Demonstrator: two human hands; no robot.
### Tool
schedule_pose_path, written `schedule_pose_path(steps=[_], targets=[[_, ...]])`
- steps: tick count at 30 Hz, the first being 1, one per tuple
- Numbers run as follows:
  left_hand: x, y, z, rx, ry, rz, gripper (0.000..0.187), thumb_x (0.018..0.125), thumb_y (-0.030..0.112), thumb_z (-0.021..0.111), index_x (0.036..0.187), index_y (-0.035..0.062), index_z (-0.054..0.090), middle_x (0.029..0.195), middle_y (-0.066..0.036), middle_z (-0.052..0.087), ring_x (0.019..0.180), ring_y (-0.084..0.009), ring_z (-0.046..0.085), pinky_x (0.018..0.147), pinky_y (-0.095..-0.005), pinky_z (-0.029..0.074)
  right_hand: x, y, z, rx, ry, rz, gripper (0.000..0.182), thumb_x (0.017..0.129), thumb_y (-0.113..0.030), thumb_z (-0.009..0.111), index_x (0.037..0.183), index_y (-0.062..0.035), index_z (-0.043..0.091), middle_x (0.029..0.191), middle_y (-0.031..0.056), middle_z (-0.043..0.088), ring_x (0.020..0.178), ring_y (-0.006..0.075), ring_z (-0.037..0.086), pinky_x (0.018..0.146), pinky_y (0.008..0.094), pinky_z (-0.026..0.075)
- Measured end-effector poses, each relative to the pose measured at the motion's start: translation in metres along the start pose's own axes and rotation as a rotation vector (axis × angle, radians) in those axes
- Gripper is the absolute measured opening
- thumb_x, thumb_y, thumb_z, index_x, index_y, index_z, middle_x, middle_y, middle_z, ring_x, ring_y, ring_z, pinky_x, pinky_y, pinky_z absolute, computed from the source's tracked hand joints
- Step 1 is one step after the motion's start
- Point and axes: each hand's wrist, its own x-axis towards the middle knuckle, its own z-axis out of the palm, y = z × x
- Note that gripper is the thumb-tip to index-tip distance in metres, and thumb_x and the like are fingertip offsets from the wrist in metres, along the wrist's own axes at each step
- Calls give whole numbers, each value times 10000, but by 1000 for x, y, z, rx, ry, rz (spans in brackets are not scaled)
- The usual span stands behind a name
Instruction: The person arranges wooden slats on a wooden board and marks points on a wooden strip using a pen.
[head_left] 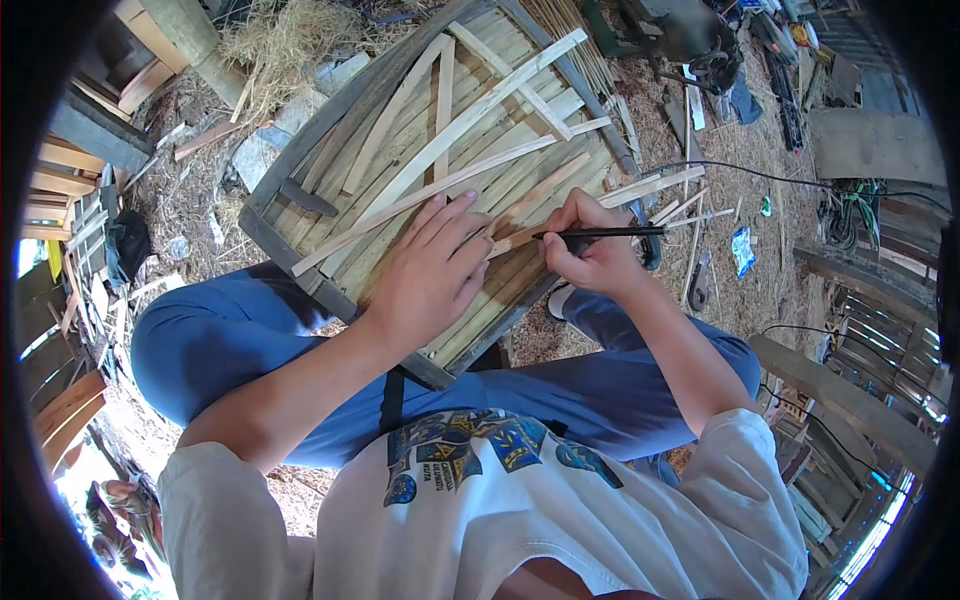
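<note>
My right hand pinches a dark pencil or pen, its tip down at a pale wooden strip. That strip runs from beside my left hand out past the right edge of the wooden panel. With fingers stretched out, my left hand lies flat over the strips near the middle of the panel; what is under its palm is hidden. Just beyond its fingertips a long thin strip crosses the panel diagonally. A wider pale strip lies farther back.
The panel rests by my crossed legs. Wood shavings and offcuts cover the ground around it. A black cable runs across the right side. Straw is heaped at the back left, and timber beams lie at the right.
</note>
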Motion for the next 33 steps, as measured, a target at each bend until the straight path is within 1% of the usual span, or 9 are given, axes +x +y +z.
schedule_pose_path(steps=[1, 7, 10, 16, 19, 25, 28, 31, 33], targets=[[0, 0, 0, -8, 1, -2, 277, 901, 22, 798, 1162, 51, 710, 1383, -138, 695, 1502, -387, 568, 1302, -591, 403, 0, 0, -1, -28, -18, 3, 220, 983, -17, 738, 960, -41, 520, 835, 39, 729, 775, 54, 671, 676, 256, 525], [1, 1, -1, -33, 11, -19, 230, 885, 22, 818, 1082, 48, 701, 1386, -136, 696, 1501, -383, 570, 1303, -592, 398, 0, 6, 0, -49, -43, 8, 218, 982, -14, 742, 970, -46, 527, 876, 34, 743, 806, 54, 670, 718, 260, 537], [2, 0, 0, -39, 12, -20, 231, 877, 23, 823, 1068, 47, 696, 1383, -133, 697, 1500, -380, 570, 1302, -593, 399, 0, 7, -1, -31, -49, 34, 212, 985, -7, 737, 976, -46, 529, 892, 36, 747, 817, 55, 675, 721, 262, 541], [2, 1, 0, -31, 17, -15, 244, 856, 21, 829, 1055, 49, 690, 1374, -128, 699, 1501, -381, 569, 1294, -595, 404, -1, 8, -1, -71, -61, -2, 197, 995, -2, 726, 991, -42, 533, 889, 28, 743, 821, 55, 681, 706, 258, 542], [2, 0, 0, -34, 19, -13, 248, 851, 21, 832, 1048, 52, 685, 1373, -123, 698, 1499, -382, 571, 1291, -594, 406, -1, 10, 1, -8, -56, 7, 191, 1002, -8, 724, 993, -41, 536, 890, 26, 743, 808, 50, 673, 699, 252, 539], [2, 0, 0, -35, 16, -13, 256, 845, 17, 833, 1044, 52, 677, 1368, -120, 695, 1507, -384, 561, 1293, -593, 403, 0, 7, 0, -72, -62, 30, 196, 1013, -23, 724, 991, -42, 530, 886, 24, 737, 783, 41, 647, 692, 245, 528], [3, 1, -1, -48, 15, -15, 257, 843, 18, 835, 1043, 50, 676, 1365, -120, 694, 1511, -386, 555, 1296, -596, 399, 0, 7, 0, -38, -65, 46, 204, 1013, -30, 728, 989, -46, 527, 880, 26, 733, 785, 43, 644, 688, 250, 523], [3, 0, 0, -45, 11, -14, 259, 840, 20, 836, 1043, 50, 679, 1365, -120, 692, 1513, -386, 553, 1298, -598, 397, 2, 4, -1, -84, -69, -2, 215, 1009, -44, 741, 990, -52, 527, 872, 20, 722, 787, 47, 639, 682, 258, 516], [3, 0, 0, -45, 12, -13, 256, 841, 22, 836, 1042, 50, 680, 1365, -120, 692, 1514, -384, 553, 1299, -598, 396, 2, 6, 3, -33, -17, 24, 224, 969, -115, 779, 954, -45, 567, 790, 48, 682, 714, 101, 599, 641, 311, 501]])
